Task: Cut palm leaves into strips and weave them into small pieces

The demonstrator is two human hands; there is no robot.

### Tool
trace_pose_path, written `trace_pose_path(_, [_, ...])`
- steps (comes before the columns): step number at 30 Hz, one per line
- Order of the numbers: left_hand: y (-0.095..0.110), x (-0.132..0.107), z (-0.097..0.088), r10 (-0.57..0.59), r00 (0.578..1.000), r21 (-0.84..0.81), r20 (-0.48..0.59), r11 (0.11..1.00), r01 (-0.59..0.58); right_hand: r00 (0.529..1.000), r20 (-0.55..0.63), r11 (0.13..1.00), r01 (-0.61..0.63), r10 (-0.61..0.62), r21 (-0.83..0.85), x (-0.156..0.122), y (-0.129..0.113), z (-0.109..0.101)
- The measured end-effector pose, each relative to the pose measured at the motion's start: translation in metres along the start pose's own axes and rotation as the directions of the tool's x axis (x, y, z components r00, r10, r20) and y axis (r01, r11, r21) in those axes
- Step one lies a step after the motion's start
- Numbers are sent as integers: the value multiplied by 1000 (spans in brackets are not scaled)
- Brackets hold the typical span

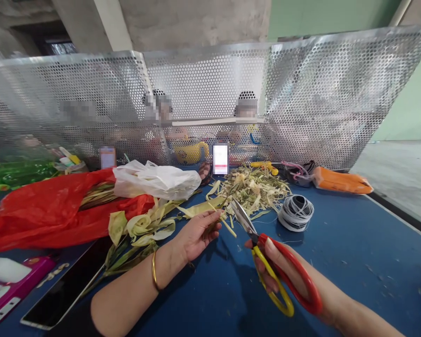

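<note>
My left hand (204, 230), with a gold bangle on its wrist, is closed in a pinch on a thin yellow-green strip of dried leaf or stalk (228, 226). The palm side and curled fingers partly hide it. My right hand (272, 262) grips a pair of scissors (243, 215) with one red and one yellow handle loop. The blades point up and to the left, slightly parted at the tips, close to the strip. Just behind the blades lies a heap of cut dried leaf scraps (254, 187). A roll of grey-white cord (296, 213) sits right of the scissors.
Left are a red plastic bag (38, 201), a white plastic bag (157, 180), pale husk leaves (150, 224), a dark tablet (70, 285) and a purple case (21, 290). An upright phone (221, 159) and orange packet (342, 181) stand near the perforated metal screen (206, 84); people sit behind it.
</note>
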State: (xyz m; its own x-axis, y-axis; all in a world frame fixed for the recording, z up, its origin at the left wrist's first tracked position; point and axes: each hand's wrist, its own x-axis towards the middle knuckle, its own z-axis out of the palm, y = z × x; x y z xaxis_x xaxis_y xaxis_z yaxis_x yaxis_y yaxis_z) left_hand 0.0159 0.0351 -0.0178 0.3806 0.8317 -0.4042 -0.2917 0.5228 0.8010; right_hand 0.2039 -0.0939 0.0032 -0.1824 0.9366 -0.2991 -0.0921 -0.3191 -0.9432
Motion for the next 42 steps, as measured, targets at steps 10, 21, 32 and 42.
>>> trace_pose_path(10, [3,-9,3,70,993,335,93,937,-98,996,48,850,86,-72,-520,3,-9,-25])
trace_pose_path(21, [3,-16,9,25,983,461,183,881,-108,998,-2,821,56,-69,-568,5,-8,-19])
trace_pose_path(32, [2,-11,5,-10,974,466,227,879,-99,996,-14,845,62,-82,-531,8,-4,-20])
trace_pose_path(42, [3,-14,6,17,978,289,210,954,-78,975,-72,860,148,-209,-488,4,-3,-23])
